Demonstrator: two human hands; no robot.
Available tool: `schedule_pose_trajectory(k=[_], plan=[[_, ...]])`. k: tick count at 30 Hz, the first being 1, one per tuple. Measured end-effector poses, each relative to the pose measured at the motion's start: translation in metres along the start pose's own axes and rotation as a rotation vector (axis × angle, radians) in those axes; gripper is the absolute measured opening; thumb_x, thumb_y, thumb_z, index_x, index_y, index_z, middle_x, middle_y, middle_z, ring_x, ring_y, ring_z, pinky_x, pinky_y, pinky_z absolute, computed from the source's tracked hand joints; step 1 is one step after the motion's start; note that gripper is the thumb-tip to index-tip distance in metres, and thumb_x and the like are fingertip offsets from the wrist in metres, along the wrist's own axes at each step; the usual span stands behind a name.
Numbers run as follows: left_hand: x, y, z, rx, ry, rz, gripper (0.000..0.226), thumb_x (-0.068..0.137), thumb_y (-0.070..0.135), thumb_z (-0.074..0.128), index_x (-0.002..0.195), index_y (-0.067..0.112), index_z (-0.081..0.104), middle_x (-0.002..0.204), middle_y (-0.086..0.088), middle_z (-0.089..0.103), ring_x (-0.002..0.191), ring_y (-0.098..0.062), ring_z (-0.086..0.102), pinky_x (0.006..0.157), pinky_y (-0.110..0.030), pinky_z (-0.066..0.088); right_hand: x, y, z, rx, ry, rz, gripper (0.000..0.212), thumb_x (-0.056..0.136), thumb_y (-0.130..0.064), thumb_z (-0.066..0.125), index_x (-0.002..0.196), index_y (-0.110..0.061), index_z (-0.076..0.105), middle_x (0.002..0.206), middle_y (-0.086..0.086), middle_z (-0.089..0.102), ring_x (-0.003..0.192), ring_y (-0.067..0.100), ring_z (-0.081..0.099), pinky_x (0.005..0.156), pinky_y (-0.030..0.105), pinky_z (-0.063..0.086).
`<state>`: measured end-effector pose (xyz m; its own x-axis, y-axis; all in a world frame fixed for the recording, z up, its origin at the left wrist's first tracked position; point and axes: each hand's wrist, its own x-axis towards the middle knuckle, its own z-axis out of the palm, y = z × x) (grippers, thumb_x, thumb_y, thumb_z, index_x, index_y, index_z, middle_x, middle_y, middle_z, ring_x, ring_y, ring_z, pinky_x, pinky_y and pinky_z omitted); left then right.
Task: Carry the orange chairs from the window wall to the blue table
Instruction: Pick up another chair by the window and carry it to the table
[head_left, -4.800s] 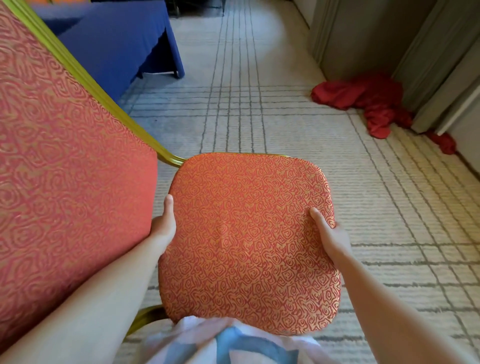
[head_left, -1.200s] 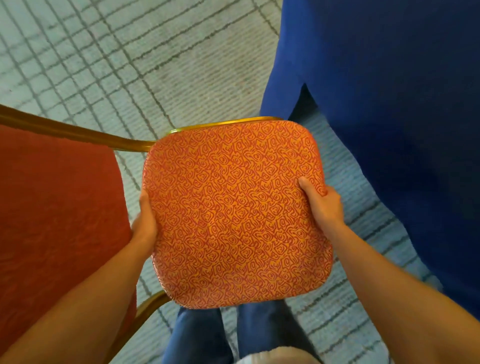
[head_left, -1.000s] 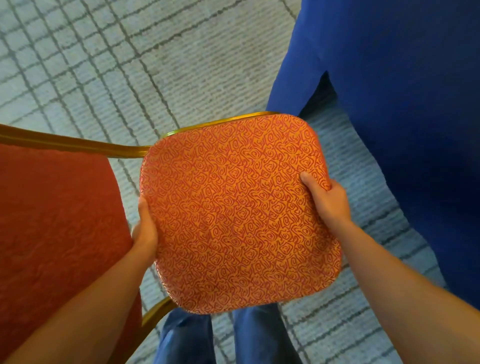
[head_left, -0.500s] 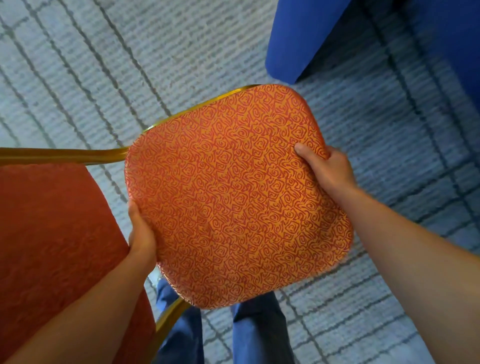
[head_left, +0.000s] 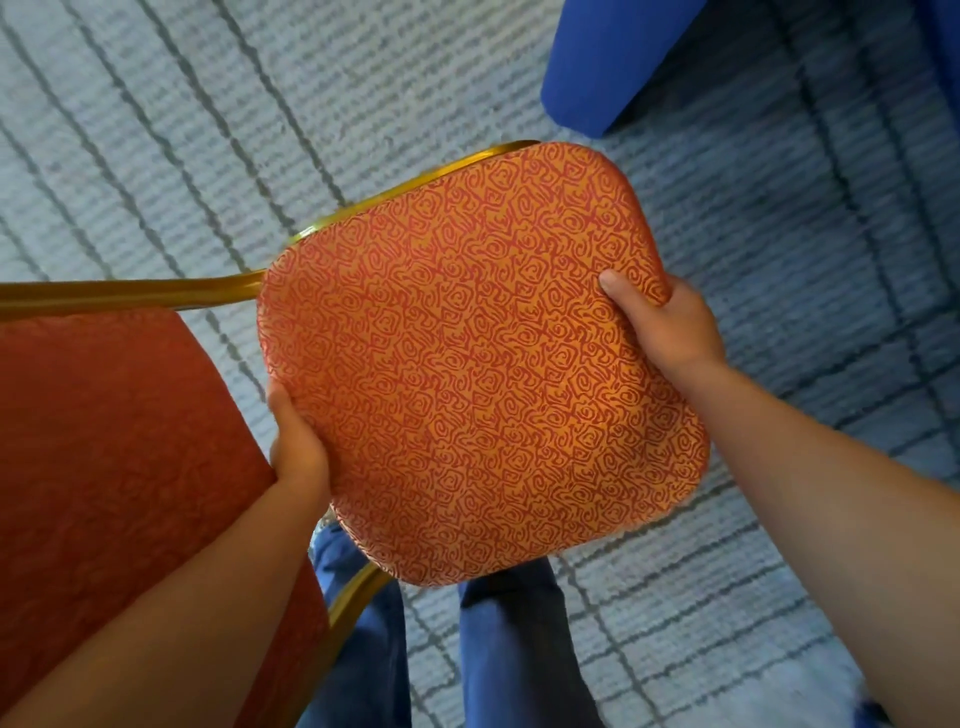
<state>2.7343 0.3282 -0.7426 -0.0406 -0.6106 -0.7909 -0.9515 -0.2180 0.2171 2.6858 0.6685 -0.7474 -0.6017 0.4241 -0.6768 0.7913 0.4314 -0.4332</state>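
Over the lined grey carpet (head_left: 208, 130), the orange chair (head_left: 478, 364) is held off the floor and tilted, seat up, backrest (head_left: 104, 467) to the left, near the blue table (head_left: 613, 62). The left hand (head_left: 298, 452) grips the seat's left edge and the right hand (head_left: 670, 322) grips its right. This looks like the delivery step; next, the chair needs levelling and lowering beside the table.

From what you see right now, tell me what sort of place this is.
Probably a hotel banquet or function room: a padded orange chair with a gold metal frame, a draped blue tablecloth, and grey grid-patterned carpet.
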Motion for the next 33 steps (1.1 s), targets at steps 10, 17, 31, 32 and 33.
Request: schedule_pose_trajectory(k=[10, 17, 31, 32, 33], plan=[[-0.033, 0.015, -0.021, 0.15, -0.285, 0.036, 0.079, 0.087, 0.07, 0.033, 0.139, 0.012, 0.047, 0.139, -0.011, 0.052, 0.124, -0.036, 0.052, 0.101, -0.048, 0.044, -0.051, -0.011, 0.006, -0.075, 0.107, -0.018, 0.079, 0.075, -0.056, 0.066, 0.136, -0.01, 0.048, 0.134, 0.02, 0.054, 0.125, 0.037, 0.05, 0.106, 0.044, 0.041], [-0.117, 0.051, -0.067, 0.431, -0.38, 0.336, 0.053, 0.095, 0.042, 0.05, 0.131, 0.004, 0.053, 0.126, -0.012, 0.059, 0.105, -0.029, 0.06, 0.091, -0.036, 0.044, -0.158, -0.028, -0.008, 0.065, 0.068, -0.083, 0.091, 0.069, -0.058, 0.052, 0.146, -0.011, 0.042, 0.143, 0.016, 0.052, 0.131, 0.031, 0.049, 0.112, 0.042, 0.038], [-0.264, 0.08, -0.221, 1.428, -0.539, 1.295, 0.039, 0.095, 0.039, 0.051, 0.101, 0.004, 0.066, 0.106, -0.015, 0.064, 0.096, -0.026, 0.059, 0.085, -0.034, 0.045, -0.426, -0.064, -0.014, 0.202, 0.24, -0.161, 0.059, 0.094, -0.041, 0.06, 0.144, -0.014, 0.044, 0.151, 0.011, 0.041, 0.14, 0.028, 0.039, 0.114, 0.049, 0.033], [-0.269, 0.083, -0.23, 1.436, -0.536, 1.327, 0.036, 0.095, 0.039, 0.051, 0.096, 0.007, 0.066, 0.105, -0.014, 0.065, 0.096, -0.026, 0.06, 0.084, -0.034, 0.046, -0.438, -0.067, -0.014, 0.198, 0.233, -0.164, 0.058, 0.095, -0.04, 0.059, 0.145, -0.014, 0.043, 0.152, 0.009, 0.04, 0.14, 0.027, 0.038, 0.115, 0.047, 0.032], [-0.272, 0.086, -0.237, 1.437, -0.53, 1.355, 0.031, 0.094, 0.039, 0.051, 0.091, 0.011, 0.065, 0.102, -0.014, 0.067, 0.096, -0.027, 0.062, 0.083, -0.035, 0.047, -0.449, -0.069, -0.014, 0.193, 0.22, -0.164, 0.059, 0.096, -0.039, 0.059, 0.146, -0.015, 0.041, 0.153, 0.007, 0.039, 0.141, 0.026, 0.037, 0.116, 0.045, 0.032]])
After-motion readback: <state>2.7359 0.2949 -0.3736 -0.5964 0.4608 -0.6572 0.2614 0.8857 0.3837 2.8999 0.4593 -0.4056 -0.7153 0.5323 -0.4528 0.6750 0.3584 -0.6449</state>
